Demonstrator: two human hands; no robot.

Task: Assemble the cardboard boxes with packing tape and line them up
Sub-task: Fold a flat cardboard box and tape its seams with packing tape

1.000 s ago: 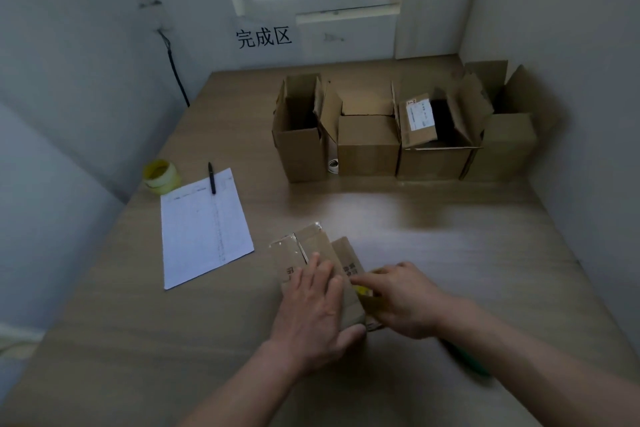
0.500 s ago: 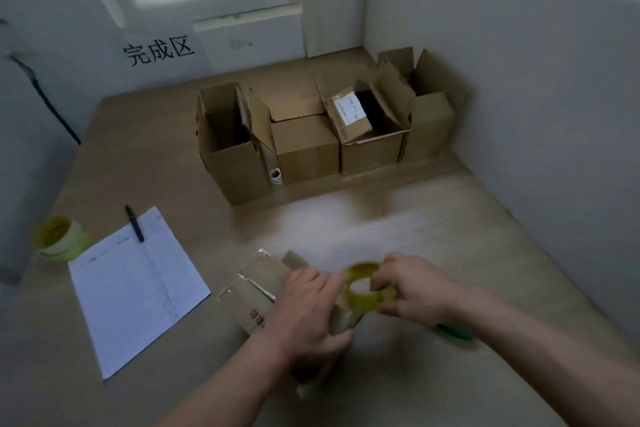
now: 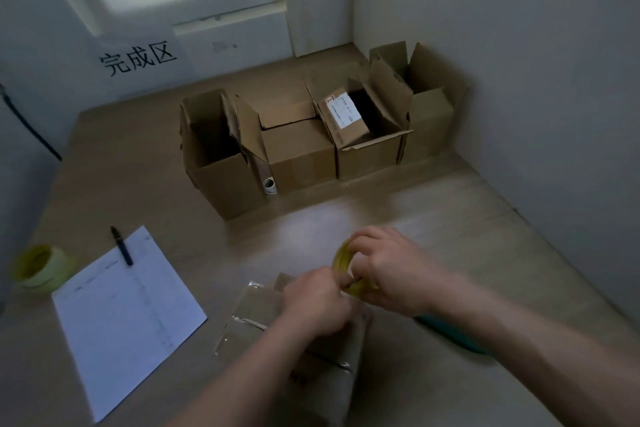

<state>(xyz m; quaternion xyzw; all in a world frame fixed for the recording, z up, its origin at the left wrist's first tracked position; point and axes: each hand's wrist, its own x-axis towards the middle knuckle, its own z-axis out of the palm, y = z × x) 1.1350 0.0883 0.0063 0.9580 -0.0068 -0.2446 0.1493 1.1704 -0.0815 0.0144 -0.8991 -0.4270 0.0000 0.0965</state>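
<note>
A light wood-grain surface (image 3: 433, 218), walled in by white partitions, carries four brown cardboard boxes (image 3: 298, 156) with raised flaps, lined up side by side at the far end. Two tape rolls are present: one pale yellow-green roll (image 3: 40, 269) at the left edge, one thin yellow roll of packing tape (image 3: 341, 262) near the middle. One white printed sheet (image 3: 128, 315) lies left of centre, one black pen (image 3: 122, 246) across its top corner. One flattened brown cardboard box (image 3: 256, 308) lies beneath the forearms. The right hand (image 3: 398, 274) grips the yellow roll; the left hand (image 3: 317, 298) is curled at the roll's lower edge, pinching there, the tape end not discernible. Compared with half a second earlier, the left hand has lifted off the flattened box and met the roll; the boxes in line are unmoved.
</note>
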